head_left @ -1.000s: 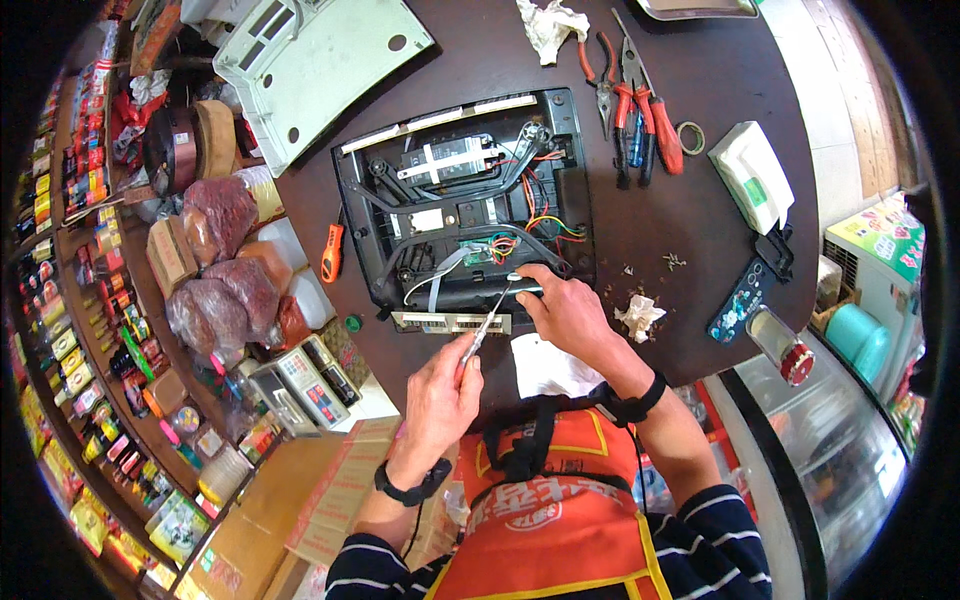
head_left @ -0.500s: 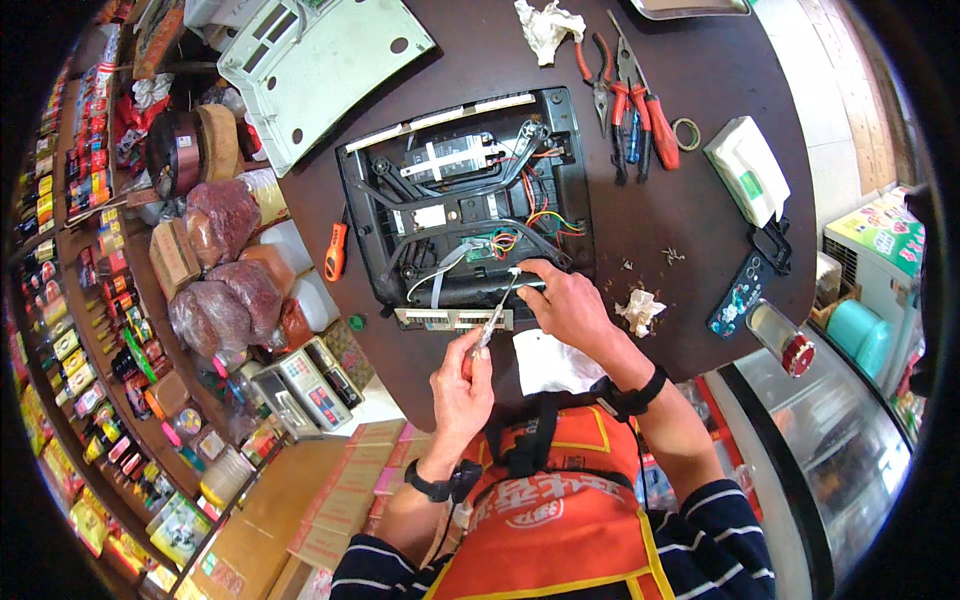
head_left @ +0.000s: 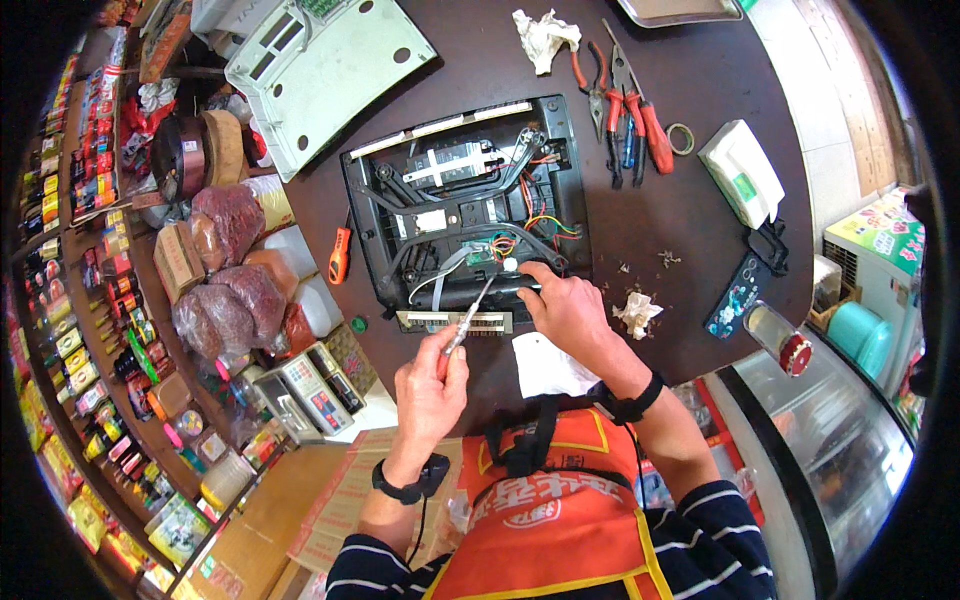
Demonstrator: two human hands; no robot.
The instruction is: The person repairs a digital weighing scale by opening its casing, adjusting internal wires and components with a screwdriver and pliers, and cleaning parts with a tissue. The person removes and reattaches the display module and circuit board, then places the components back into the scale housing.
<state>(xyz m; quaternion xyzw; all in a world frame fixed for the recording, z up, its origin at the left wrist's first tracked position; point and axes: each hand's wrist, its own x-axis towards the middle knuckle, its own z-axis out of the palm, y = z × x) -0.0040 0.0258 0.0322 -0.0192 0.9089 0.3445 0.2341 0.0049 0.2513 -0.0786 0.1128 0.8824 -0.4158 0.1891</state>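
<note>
My left hand is closed round a screwdriver with a clear handle, its shaft slanting up toward the front of an opened black device base. That base looks like a weighing scale's, with crossed support arms, a battery, a small green circuit board and coloured wires inside. My right hand is at the front edge of the base, fingers curled in. A small white round piece shows beside its index fingertip; whether the fingers grip it, I cannot tell.
A pale green housing lies at the far left. An orange-handled screwdriver is left of the base. Red-handled pliers, a tape roll, crumpled tissue, a white device and a red-lidded jar lie right.
My left hand has drawn back down and left with the screwdriver, so its tip has moved away from the white piece. My right hand has shifted slightly right, staying near the base's front edge.
</note>
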